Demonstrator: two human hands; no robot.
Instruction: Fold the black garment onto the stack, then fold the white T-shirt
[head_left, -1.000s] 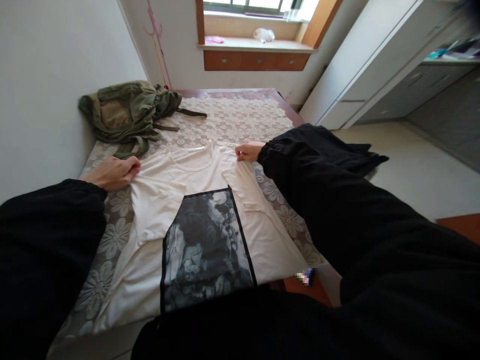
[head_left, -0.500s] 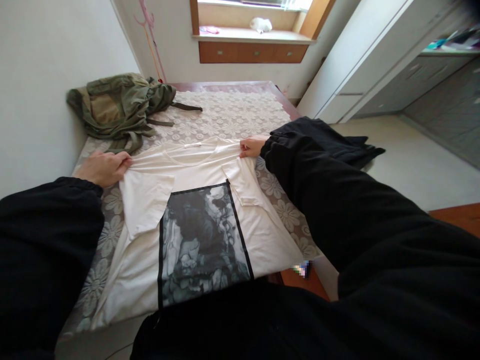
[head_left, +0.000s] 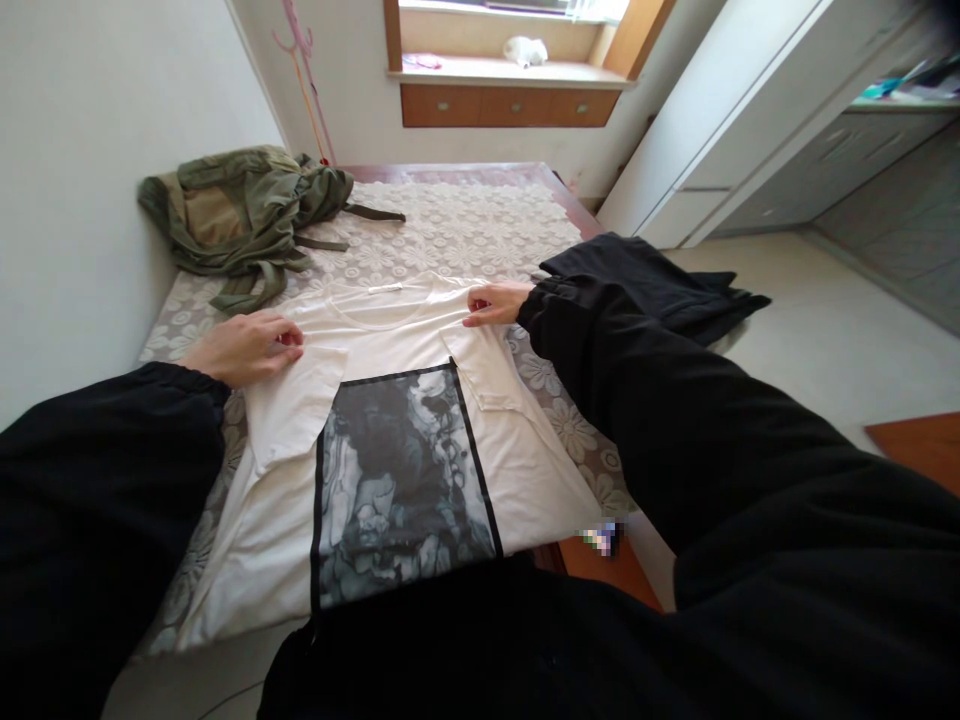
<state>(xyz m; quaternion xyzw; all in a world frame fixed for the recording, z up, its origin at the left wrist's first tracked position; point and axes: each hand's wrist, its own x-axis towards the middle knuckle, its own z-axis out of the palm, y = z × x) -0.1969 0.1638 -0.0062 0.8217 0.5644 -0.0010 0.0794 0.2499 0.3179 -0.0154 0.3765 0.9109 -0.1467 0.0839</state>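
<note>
A white T-shirt (head_left: 540, 470) with a dark grey marbled print (head_left: 397, 470) on its front lies spread on the table, its neckline away from me. Both short sleeves are turned inward over the front. My left hand (head_left: 251, 345) rests at the left shoulder of the shirt, fingers curved and apart, not pinching cloth. Over the right shoulder, my right hand (head_left: 495, 302) has its thumb and fingers apart, with no cloth visibly gripped. The shirt's hem reaches the near table edge, partly hidden by my dark clothing.
A green backpack (head_left: 240, 215) lies at the table's far left, its straps trailing. Folded dark cloth (head_left: 645, 275) sits at the right edge beyond my right arm. A lace tablecloth (head_left: 465, 225) covers the table. Behind stand a pink coat rack (head_left: 304, 70) and a window ledge (head_left: 510, 72).
Both hands have let go of the shirt's shoulders, and their fingers have opened. My left hand has moved right, inward over the shirt; my right hand has shifted slightly left.
</note>
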